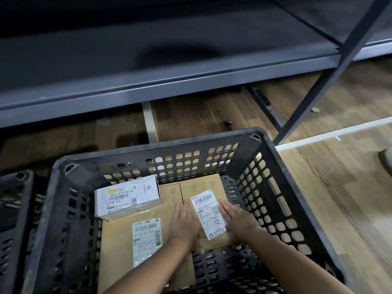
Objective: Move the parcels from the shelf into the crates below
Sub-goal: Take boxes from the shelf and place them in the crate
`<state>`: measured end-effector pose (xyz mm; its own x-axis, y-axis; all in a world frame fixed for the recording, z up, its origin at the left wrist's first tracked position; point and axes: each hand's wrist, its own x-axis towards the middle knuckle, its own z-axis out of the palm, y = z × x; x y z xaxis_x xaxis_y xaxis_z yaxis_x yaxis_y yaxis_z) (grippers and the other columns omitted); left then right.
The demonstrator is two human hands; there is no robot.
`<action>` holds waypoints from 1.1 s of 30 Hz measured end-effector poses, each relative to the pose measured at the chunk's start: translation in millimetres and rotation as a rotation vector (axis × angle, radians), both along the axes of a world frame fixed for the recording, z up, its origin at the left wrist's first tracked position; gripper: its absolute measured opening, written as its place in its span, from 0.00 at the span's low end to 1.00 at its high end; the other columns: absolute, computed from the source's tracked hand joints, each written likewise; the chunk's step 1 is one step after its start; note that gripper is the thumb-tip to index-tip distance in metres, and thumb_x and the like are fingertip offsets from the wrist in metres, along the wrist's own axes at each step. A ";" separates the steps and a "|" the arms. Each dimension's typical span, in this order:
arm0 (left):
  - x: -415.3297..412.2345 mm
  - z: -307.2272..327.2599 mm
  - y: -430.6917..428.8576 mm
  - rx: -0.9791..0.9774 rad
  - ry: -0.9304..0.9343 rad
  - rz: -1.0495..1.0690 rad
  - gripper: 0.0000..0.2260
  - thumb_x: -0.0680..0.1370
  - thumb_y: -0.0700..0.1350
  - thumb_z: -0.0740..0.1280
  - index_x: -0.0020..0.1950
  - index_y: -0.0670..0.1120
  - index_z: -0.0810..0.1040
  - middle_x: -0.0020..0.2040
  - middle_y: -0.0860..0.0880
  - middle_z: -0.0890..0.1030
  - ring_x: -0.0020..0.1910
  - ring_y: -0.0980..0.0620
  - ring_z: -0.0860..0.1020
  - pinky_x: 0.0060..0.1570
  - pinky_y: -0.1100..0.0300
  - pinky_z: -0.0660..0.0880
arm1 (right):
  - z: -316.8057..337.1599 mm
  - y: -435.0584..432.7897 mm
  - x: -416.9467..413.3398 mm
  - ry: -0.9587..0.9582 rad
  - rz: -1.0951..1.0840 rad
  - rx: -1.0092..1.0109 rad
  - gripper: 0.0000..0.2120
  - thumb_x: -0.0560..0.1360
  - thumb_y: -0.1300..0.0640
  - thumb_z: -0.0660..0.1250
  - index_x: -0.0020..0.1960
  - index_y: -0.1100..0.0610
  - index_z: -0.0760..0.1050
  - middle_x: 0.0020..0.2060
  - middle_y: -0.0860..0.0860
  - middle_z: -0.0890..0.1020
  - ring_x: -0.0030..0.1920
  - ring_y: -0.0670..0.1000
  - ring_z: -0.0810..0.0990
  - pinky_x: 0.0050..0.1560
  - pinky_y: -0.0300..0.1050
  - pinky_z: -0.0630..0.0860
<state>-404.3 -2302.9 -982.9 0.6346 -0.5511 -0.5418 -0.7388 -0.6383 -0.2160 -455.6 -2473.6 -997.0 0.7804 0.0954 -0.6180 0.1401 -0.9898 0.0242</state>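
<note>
A black perforated crate [282, 177] stands on the floor below the grey shelf [169, 81]. Inside it, a brown cardboard parcel with a white label [209, 215] lies at the right. My left hand [183, 223] presses its left side and my right hand [238, 221] presses its right side, so both hands grip it. A larger flat brown parcel with a label [127, 240] lies at the left. On its far end sits a white box with a barcode label [127, 197]. Another brown box [169, 192] shows behind.
A second black crate [14, 209] stands at the far left, partly cut off. The shelf board above shows no parcels in view. A dark metal upright [331, 79] slants down to the wooden floor at the right. A white floor line [331, 132] runs beside it.
</note>
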 end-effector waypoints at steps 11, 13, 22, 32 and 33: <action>-2.1 -5.1 3.8 -0.083 0.097 0.089 0.48 0.74 0.59 0.66 0.74 0.32 0.39 0.75 0.34 0.40 0.75 0.37 0.39 0.70 0.44 0.30 | 0.6 2.9 5.2 -0.006 -0.032 -0.015 0.30 0.81 0.61 0.47 0.75 0.60 0.32 0.75 0.51 0.34 0.76 0.49 0.36 0.74 0.44 0.40; -2.7 -4.2 2.3 -0.095 0.083 0.129 0.44 0.76 0.56 0.64 0.74 0.32 0.39 0.76 0.34 0.40 0.76 0.38 0.39 0.69 0.46 0.29 | 3.5 3.5 5.0 0.012 -0.016 -0.028 0.30 0.82 0.60 0.47 0.75 0.60 0.32 0.74 0.51 0.32 0.76 0.50 0.36 0.74 0.44 0.38; 12.3 103.0 23.0 -0.187 0.113 0.172 0.29 0.80 0.34 0.54 0.76 0.36 0.42 0.77 0.38 0.45 0.77 0.42 0.44 0.75 0.51 0.40 | 107.7 14.9 23.5 0.030 -0.073 0.041 0.43 0.78 0.42 0.57 0.75 0.61 0.32 0.76 0.53 0.36 0.76 0.51 0.37 0.74 0.44 0.36; 20.1 312.0 55.6 -0.243 0.077 0.289 0.29 0.81 0.51 0.57 0.77 0.41 0.50 0.77 0.43 0.54 0.76 0.46 0.53 0.74 0.56 0.48 | 313.6 41.2 25.6 -0.075 -0.068 0.237 0.33 0.82 0.48 0.55 0.77 0.59 0.41 0.77 0.53 0.43 0.77 0.52 0.43 0.76 0.46 0.48; 18.8 334.1 58.4 -0.247 0.067 0.297 0.29 0.81 0.51 0.57 0.77 0.41 0.50 0.77 0.43 0.54 0.76 0.46 0.54 0.74 0.57 0.50 | 338.2 42.9 24.2 -0.093 -0.066 0.248 0.33 0.82 0.49 0.55 0.78 0.59 0.42 0.77 0.53 0.44 0.77 0.52 0.45 0.76 0.46 0.49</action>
<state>-385.6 -2244.5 -648.8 0.7536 -0.4680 -0.4617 -0.5217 -0.8530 0.0131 -431.4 -2430.7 -658.8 0.8420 0.1821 -0.5079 0.0840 -0.9741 -0.2100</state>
